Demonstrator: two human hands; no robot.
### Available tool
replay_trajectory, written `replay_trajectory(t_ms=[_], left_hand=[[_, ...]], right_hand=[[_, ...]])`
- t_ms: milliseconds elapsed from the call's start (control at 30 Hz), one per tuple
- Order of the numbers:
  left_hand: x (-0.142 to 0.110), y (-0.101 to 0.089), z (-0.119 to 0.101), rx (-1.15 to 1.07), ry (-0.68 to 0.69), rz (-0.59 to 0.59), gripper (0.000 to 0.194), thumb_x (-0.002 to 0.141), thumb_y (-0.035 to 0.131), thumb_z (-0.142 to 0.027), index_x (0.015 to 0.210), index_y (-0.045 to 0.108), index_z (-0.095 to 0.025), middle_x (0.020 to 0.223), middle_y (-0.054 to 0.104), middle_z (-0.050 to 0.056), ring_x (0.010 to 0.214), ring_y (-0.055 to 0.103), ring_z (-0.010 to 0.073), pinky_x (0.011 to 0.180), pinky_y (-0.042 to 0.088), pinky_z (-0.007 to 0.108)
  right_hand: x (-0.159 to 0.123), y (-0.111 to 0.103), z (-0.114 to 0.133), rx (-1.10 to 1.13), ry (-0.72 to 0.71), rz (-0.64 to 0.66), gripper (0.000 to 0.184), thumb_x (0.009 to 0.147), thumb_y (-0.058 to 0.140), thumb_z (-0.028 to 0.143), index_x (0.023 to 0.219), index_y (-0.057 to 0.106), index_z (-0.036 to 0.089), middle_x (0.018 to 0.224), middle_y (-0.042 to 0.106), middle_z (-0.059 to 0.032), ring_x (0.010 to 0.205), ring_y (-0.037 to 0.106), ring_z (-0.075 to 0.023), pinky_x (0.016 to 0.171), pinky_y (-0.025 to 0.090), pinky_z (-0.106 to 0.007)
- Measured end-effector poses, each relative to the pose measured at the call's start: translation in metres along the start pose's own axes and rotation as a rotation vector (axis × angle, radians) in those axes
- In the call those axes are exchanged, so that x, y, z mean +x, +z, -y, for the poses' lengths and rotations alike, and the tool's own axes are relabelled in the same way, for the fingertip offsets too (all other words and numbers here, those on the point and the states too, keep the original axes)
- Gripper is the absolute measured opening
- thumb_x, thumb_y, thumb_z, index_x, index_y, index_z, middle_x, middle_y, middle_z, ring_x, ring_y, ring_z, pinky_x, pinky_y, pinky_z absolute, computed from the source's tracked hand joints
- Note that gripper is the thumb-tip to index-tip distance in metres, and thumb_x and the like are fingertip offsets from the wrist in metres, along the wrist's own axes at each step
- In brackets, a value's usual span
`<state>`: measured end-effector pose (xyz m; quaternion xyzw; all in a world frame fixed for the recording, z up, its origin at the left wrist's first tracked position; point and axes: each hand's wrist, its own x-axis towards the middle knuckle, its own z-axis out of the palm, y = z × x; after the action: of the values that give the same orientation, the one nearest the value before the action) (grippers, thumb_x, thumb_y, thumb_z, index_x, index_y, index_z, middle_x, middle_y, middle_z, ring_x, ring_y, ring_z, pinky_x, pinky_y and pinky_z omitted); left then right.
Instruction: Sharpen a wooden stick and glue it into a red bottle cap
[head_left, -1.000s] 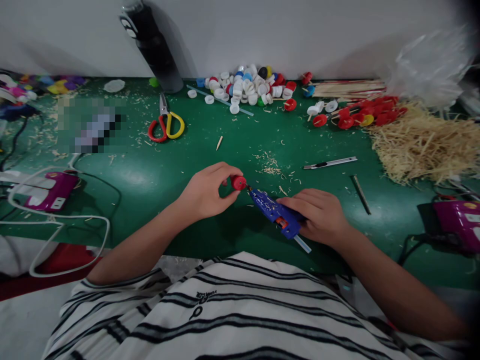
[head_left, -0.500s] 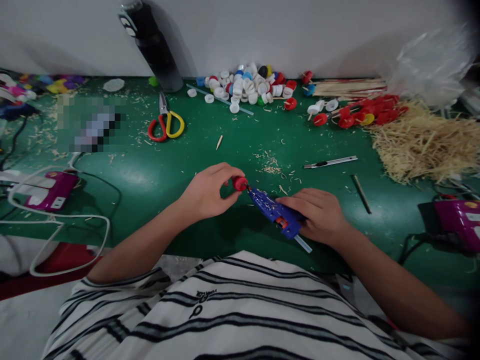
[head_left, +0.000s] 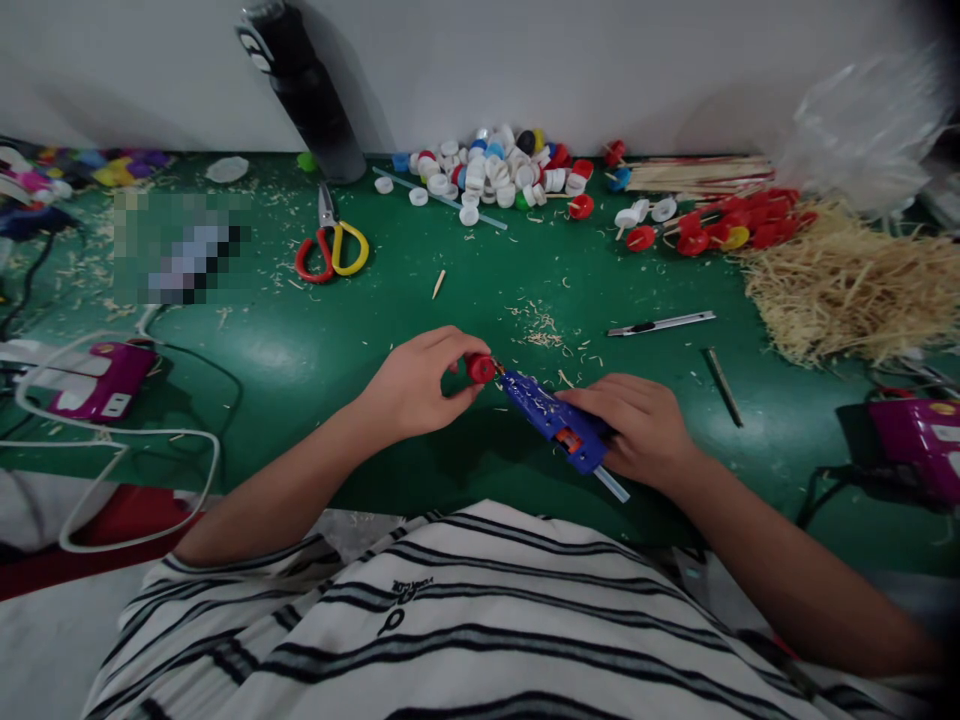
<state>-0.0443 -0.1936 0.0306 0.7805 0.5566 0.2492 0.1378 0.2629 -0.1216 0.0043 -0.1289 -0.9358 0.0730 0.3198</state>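
Between the thumb and fingers of my left hand (head_left: 424, 385) is a red bottle cap (head_left: 480, 368), its face turned toward the right. My right hand (head_left: 637, 425) is wrapped round the handle of a blue glue gun (head_left: 551, 415), which has wood shavings stuck on its top. The gun's nozzle points left and lies right at the cap's edge; whether it touches cannot be made out. A clear glue stick (head_left: 613, 485) pokes out of the gun's rear. Both hands are held above the green table (head_left: 405, 300).
Scissors (head_left: 331, 240), a utility knife (head_left: 660, 324) and a metal rod (head_left: 723, 388) lie on the table. Mixed bottle caps (head_left: 495, 175) are heaped by the wall, left of red caps on sticks (head_left: 739, 225) and a straw-like pile (head_left: 855, 285). A black bottle (head_left: 307, 100) stands behind.
The glue gun has shifted slightly to the right, its nozzle moving from the cap's middle toward its edge. The red cap has turned a little, showing more of its face.
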Motion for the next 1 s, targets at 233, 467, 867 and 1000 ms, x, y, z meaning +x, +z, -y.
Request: replay_trajectory(t_ms=[233,467,867,1000], left_hand=[[0.001,0.001,0.003,0.032,-0.036,0.021,0.030,0.092,0.068,-0.028,0.120,0.071,-0.021,0.113,0.077,0.006,0.093,0.069,0.0181,0.084,0.056,0.033],[0.006,-0.004,0.015,0.127,-0.123,0.043,0.028,0.091,0.067,-0.032,0.116,0.072,-0.021,0.112,0.078,0.008,0.096,0.071,0.0227,0.088,0.056,0.038],[0.012,-0.012,0.036,0.261,-0.273,0.084,0.033,0.092,0.063,-0.040,0.114,0.076,-0.020,0.118,0.075,0.013,0.107,0.069,0.0305,0.094,0.057,0.045],[0.012,-0.012,0.035,0.267,-0.265,0.099,0.034,0.093,0.062,-0.041,0.114,0.077,-0.019,0.118,0.075,0.013,0.108,0.070,0.0307,0.096,0.058,0.046]], right_hand=[[0.004,-0.004,0.004,-0.016,0.092,-0.056,0.026,0.100,0.069,0.025,0.125,0.068,0.026,0.087,0.080,-0.0034,0.069,0.070,-0.0187,0.065,0.051,-0.031],[-0.001,-0.006,0.010,-0.009,0.376,-0.195,0.029,0.092,0.082,0.038,0.118,0.073,0.028,0.091,0.081,-0.0041,0.071,0.075,-0.0223,0.063,0.057,-0.033],[-0.019,0.001,-0.007,0.528,0.764,-0.451,0.020,0.092,0.082,0.046,0.095,0.077,0.026,0.076,0.074,-0.0003,0.061,0.067,-0.0205,0.059,0.058,-0.037],[-0.011,-0.005,-0.009,0.713,0.662,-0.500,0.017,0.094,0.077,0.042,0.102,0.078,0.027,0.079,0.073,-0.0015,0.060,0.064,-0.0200,0.057,0.056,-0.037]])
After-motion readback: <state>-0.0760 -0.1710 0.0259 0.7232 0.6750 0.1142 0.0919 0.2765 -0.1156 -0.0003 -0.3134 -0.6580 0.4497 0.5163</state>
